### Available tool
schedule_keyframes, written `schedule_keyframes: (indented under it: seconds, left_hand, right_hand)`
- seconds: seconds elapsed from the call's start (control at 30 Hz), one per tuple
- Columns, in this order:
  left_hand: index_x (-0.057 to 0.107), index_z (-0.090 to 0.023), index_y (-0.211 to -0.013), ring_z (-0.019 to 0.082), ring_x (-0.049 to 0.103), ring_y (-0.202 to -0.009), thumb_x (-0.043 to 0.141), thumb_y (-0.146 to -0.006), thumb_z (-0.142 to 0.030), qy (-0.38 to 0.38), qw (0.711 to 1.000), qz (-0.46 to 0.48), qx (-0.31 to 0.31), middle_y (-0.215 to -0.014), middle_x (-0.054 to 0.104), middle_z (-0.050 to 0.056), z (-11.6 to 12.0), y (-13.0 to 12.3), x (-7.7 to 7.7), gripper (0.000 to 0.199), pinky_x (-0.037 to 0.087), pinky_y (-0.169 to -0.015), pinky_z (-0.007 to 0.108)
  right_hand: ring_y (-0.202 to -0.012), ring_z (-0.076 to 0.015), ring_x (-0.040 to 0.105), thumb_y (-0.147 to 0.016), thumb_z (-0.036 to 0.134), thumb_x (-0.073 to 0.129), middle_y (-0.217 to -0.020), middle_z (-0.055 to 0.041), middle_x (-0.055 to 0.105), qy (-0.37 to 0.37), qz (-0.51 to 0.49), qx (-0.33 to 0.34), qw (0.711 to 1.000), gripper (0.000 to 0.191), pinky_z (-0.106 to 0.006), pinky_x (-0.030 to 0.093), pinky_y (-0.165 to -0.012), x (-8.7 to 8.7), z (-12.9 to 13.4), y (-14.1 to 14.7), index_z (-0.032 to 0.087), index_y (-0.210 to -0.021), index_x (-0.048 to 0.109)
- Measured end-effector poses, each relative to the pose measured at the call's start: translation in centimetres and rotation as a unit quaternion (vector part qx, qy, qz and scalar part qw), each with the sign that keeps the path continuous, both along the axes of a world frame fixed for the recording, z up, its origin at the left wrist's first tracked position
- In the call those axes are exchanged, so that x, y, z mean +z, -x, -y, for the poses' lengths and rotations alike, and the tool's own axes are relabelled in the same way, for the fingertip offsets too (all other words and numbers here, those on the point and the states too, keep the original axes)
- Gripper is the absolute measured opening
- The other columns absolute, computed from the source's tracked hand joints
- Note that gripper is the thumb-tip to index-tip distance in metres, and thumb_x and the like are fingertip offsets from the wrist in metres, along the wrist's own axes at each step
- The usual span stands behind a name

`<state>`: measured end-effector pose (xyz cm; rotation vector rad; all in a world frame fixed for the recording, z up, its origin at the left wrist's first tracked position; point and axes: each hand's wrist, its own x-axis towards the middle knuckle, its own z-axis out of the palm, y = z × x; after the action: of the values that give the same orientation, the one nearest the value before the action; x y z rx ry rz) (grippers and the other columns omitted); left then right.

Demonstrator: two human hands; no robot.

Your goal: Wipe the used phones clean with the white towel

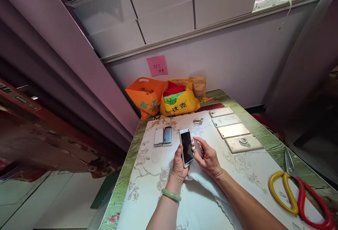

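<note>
A white smartphone with a dark screen stands tilted up in my left hand, thumb along its left edge. Close to the phone's right side, my right hand is closed around a small spray bottle, its nozzle near the screen and part of it hidden by my fingers. A white cloth lies on the table beneath my right wrist. Left of the phone, a white phone and a blue-grey phone lie side by side. A jade-green bangle circles my left wrist.
Several phones lie in a column on the right of the flowered cover. Large scissors with yellow and red handles rest at the right edge. An orange bag, a yellow bag and thin wire are farther back.
</note>
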<state>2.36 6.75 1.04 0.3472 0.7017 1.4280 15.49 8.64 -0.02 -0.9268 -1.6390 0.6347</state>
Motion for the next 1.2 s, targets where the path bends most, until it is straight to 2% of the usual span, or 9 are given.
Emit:
schedule_keyframes:
  seconds: [0.17,0.4,0.63,0.83,1.03,1.2]
  left_hand:
    - [0.074,-0.013,-0.109,0.03,0.068,-0.111,0.079,-0.076,-0.05,0.005,1.0,0.002,0.013,-0.105,0.077,0.013,0.1,0.0,0.3,0.049,0.05,-0.102,0.04]
    - [0.073,-0.012,-0.113,0.031,0.068,-0.113,0.073,-0.081,-0.052,-0.01,1.0,-0.002,-0.025,-0.111,0.076,0.016,0.2,0.2,-0.2,0.051,0.048,-0.104,0.043]
    - [0.07,-0.013,-0.12,0.031,0.07,-0.109,0.076,-0.079,-0.049,-0.013,0.999,-0.007,-0.03,-0.11,0.076,0.015,0.7,0.1,-0.3,0.054,0.049,-0.102,0.044]
    - [0.068,-0.015,-0.125,0.029,0.069,-0.11,0.069,-0.087,-0.043,-0.04,0.998,-0.029,-0.049,-0.112,0.076,0.014,1.0,0.3,-0.5,0.047,0.05,-0.101,0.042]
    - [0.069,-0.014,-0.124,0.031,0.068,-0.112,0.069,-0.086,-0.045,-0.036,0.997,-0.032,-0.053,-0.116,0.074,0.016,1.2,0.3,-0.6,0.049,0.05,-0.101,0.042]
    - [0.071,-0.011,-0.119,0.031,0.068,-0.112,0.067,-0.086,-0.049,-0.025,0.999,0.007,-0.045,-0.113,0.075,0.016,0.9,0.4,-0.2,0.05,0.05,-0.102,0.043]
  right_hand:
    - [-0.08,-0.0169,0.069,-0.088,0.025,0.054,-0.109,-0.0061,0.071,-0.002,0.005,0.001,1.0,0.048,-0.028,0.056,-0.073,0.2,-0.1,0.1,0.023,-0.136,0.051]
    - [-0.051,-0.0101,0.052,-0.087,0.028,0.053,-0.083,0.0009,0.067,0.029,0.007,-0.019,0.999,0.043,-0.022,0.048,-0.053,0.6,0.1,0.1,0.022,-0.13,0.053]
    - [-0.068,-0.0147,0.064,-0.089,0.028,0.053,-0.099,-0.0048,0.071,0.017,-0.016,-0.011,1.0,0.05,-0.026,0.054,-0.066,0.2,0.4,0.1,0.022,-0.138,0.047]
    - [-0.053,-0.0117,0.053,-0.088,0.026,0.054,-0.08,0.0012,0.066,0.014,-0.007,-0.019,1.0,0.043,-0.024,0.048,-0.054,0.2,0.2,-0.1,0.021,-0.13,0.052]
    - [-0.068,-0.0161,0.068,-0.089,0.031,0.054,-0.095,-0.0044,0.072,0.037,-0.044,-0.022,0.998,0.047,-0.027,0.057,-0.066,0.6,0.4,-0.1,0.022,-0.136,0.049]
    - [-0.06,-0.0134,0.065,-0.088,0.027,0.054,-0.088,-0.0009,0.072,0.035,-0.019,-0.014,0.999,0.043,-0.025,0.056,-0.061,0.7,0.6,-0.3,0.023,-0.131,0.051]
